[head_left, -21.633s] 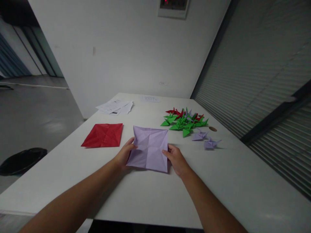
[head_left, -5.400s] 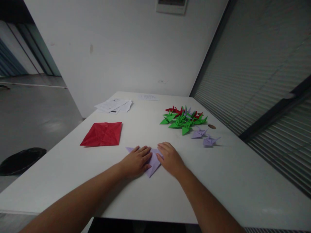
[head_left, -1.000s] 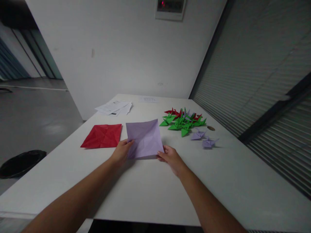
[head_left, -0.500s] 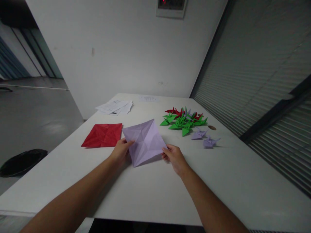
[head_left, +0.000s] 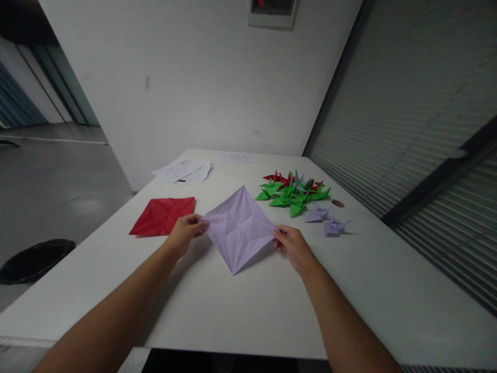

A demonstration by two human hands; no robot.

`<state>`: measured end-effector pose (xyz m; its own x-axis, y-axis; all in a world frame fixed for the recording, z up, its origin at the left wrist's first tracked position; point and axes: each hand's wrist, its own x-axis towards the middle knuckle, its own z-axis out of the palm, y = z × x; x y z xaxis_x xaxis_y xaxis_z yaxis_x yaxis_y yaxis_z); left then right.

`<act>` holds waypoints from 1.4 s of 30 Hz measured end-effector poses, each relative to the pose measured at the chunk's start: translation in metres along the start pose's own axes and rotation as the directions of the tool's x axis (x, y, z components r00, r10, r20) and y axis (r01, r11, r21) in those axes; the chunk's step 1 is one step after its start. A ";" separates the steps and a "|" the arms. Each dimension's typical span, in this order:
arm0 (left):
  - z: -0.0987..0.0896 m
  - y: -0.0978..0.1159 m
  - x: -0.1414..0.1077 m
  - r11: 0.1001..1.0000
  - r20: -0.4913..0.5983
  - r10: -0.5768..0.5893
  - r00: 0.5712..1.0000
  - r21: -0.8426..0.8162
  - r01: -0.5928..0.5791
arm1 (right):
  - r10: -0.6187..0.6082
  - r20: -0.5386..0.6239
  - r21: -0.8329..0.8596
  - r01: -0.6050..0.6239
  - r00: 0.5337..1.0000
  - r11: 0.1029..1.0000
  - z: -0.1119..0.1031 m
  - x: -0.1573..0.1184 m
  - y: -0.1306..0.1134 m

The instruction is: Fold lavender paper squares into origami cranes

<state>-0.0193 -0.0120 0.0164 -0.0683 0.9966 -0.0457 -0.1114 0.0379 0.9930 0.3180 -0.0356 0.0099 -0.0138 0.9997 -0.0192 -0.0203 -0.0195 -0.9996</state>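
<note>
A creased purple sheet of origami paper is stretched out between my hands, turned so that it looks like a diamond. My left hand pinches its left corner. At the opposite corner, my right hand grips the paper between thumb and fingers. The sheet's near corner points toward me, and a shadow falls on the table below it. Just left of my left hand lies a red creased sheet of paper. Two purple paper cranes stand to the right, beyond my right hand.
Green paper cranes are heaped with red and purple ones at the back right of the white table. Printed papers lie at the back left. A cable hole sits near the cranes. Blinds flank the right side; a black bin stands left.
My left hand has shifted from the sheet's edge to its left corner. The purple sheet has turned and is spread wider, and my right hand has moved slightly right.
</note>
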 end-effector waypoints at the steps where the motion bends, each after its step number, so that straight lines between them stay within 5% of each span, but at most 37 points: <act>1: -0.001 0.001 0.000 1.000 0.016 -0.003 1.000 0.004 0.003 | -0.001 -0.003 0.005 0.001 1.000 1.000 -0.001 0.000 0.000; 26: -0.009 0.007 0.001 1.000 0.145 -0.001 0.989 -0.030 0.005 | 0.057 -0.027 0.154 -0.052 0.998 0.987 -0.005 0.001 -0.005; 38: -0.004 0.006 -0.001 0.999 0.152 -0.047 0.987 -0.019 0.050 | 0.051 0.000 0.152 -0.050 0.999 0.987 -0.008 0.001 -0.001; 42: -0.002 0.002 -0.001 0.995 0.175 -0.032 0.984 0.103 0.014 | 0.048 -0.028 0.024 -0.047 0.998 0.999 -0.004 0.001 0.001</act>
<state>-0.0215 -0.0130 0.0186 0.1095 0.9923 -0.0581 -0.0093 0.0595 0.9982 0.3218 -0.0348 0.0092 0.0136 0.9976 -0.0675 -0.0439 -0.0669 -0.9968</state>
